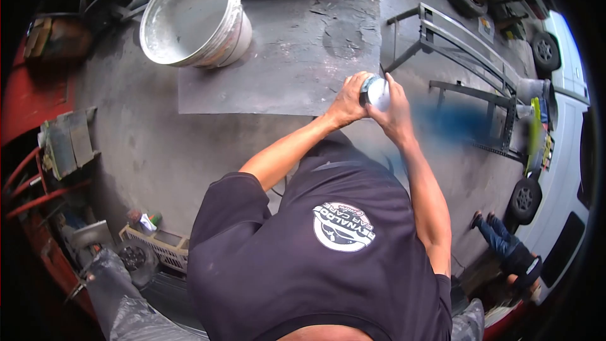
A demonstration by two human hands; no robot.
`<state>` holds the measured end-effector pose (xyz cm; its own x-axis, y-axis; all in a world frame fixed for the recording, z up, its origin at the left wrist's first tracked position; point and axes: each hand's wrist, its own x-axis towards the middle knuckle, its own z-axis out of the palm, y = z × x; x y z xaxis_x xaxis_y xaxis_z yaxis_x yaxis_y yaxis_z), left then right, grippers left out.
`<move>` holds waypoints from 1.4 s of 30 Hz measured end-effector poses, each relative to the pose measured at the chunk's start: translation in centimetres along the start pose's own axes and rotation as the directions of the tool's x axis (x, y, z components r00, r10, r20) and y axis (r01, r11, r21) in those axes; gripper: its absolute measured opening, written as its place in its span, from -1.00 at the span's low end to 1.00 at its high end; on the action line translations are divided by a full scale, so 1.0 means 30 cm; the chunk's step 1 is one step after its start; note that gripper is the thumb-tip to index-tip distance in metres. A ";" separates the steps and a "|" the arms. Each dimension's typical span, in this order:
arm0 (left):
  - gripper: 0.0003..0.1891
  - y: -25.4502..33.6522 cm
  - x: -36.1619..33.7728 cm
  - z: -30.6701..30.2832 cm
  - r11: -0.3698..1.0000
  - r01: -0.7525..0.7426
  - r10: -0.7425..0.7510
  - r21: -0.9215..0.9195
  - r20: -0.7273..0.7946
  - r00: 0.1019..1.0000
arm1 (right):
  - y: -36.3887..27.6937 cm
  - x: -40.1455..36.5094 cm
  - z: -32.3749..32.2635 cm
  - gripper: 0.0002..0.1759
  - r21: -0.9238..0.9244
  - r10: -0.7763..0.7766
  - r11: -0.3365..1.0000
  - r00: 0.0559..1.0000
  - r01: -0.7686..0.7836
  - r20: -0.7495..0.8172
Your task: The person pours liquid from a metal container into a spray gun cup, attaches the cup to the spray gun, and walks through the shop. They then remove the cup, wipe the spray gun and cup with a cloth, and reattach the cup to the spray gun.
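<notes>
Both hands are wrapped around one small round container (379, 93) with a pale white end and a dark, bluish side. My left hand (348, 102) grips its left side, fingers curled over the top. On the other side, my right hand (395, 113) holds it with thumb and fingers closed. The container is tilted, and its contents are not visible. Below the hands is the near right edge of a grey, scuffed flat board (284, 88). A large white bucket (237, 41), stained inside, stands on the board's left part.
Metal frames (464, 44) stand to the right, beyond the board. A white vehicle (571, 151) is at far right, with another person (514, 246) near it. A crate (161, 246) and red metal parts (38, 177) are at left. A blue blur covers part of the right floor.
</notes>
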<state>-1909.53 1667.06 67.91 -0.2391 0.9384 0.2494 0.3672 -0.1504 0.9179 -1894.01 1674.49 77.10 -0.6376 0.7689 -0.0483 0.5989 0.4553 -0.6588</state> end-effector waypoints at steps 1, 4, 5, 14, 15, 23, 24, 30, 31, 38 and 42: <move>-0.06 -0.018 -0.029 0.007 1.000 0.006 -0.006 0.020 -0.018 1.000 | -0.012 0.011 0.015 0.08 0.012 -0.023 1.000 1.000 0.022 0.011; -0.07 -0.053 -0.108 0.032 0.985 0.092 -0.061 0.144 -0.210 0.976 | -0.049 0.017 0.056 0.07 -0.060 -0.076 0.995 0.996 0.079 0.052; -0.07 -0.061 -0.130 0.036 0.983 0.100 -0.064 0.153 -0.223 0.973 | -0.060 0.016 0.073 0.07 -0.053 -0.091 0.994 0.994 0.094 0.062; -0.12 -0.005 -0.328 -0.133 0.929 0.339 -0.205 0.149 -0.557 0.805 | -0.228 0.036 0.215 -0.03 0.078 -0.341 0.940 0.907 0.332 0.248; -0.11 0.007 -0.348 -0.164 0.923 0.384 -0.303 0.033 -0.553 0.776 | -0.256 0.041 0.226 -0.06 0.123 -0.369 0.929 0.890 0.348 0.269; -0.04 -0.057 -0.454 -0.428 0.908 0.392 -0.394 -0.148 -0.614 0.683 | -0.340 0.106 0.287 -0.07 0.578 -0.164 0.816 0.955 -0.009 0.247; -0.04 -0.094 -0.457 -0.463 0.931 0.342 -0.341 -0.126 -0.627 0.700 | -0.321 0.091 0.281 -0.07 0.565 -0.161 0.825 0.958 -0.002 0.239; -0.05 -0.303 -0.418 -0.696 0.905 0.366 -0.424 -0.217 -0.523 0.739 | -0.295 -0.076 0.224 -0.10 0.568 0.100 0.762 0.923 -0.311 0.371; -0.05 -0.334 -0.412 -0.732 0.896 0.402 -0.441 -0.190 -0.501 0.745 | -0.289 -0.103 0.239 -0.10 0.586 0.159 0.726 0.917 -0.360 0.366; -0.09 -0.577 -0.379 -0.900 0.899 0.355 -0.436 -0.258 -0.427 0.792 | -0.415 -0.179 0.329 -0.05 0.592 0.351 0.633 0.867 -0.498 0.355; -0.08 -0.639 -0.374 -0.956 0.870 0.355 -0.472 -0.341 -0.370 0.801 | -0.497 -0.160 0.372 -0.03 0.594 0.351 0.637 0.871 -0.491 0.344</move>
<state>-1939.66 1650.51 56.38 -0.6969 0.7072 -0.1191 -0.0717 0.0965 0.9927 -1905.28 1659.00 78.77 -0.5119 0.6750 -0.5313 0.4066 -0.3544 -0.8420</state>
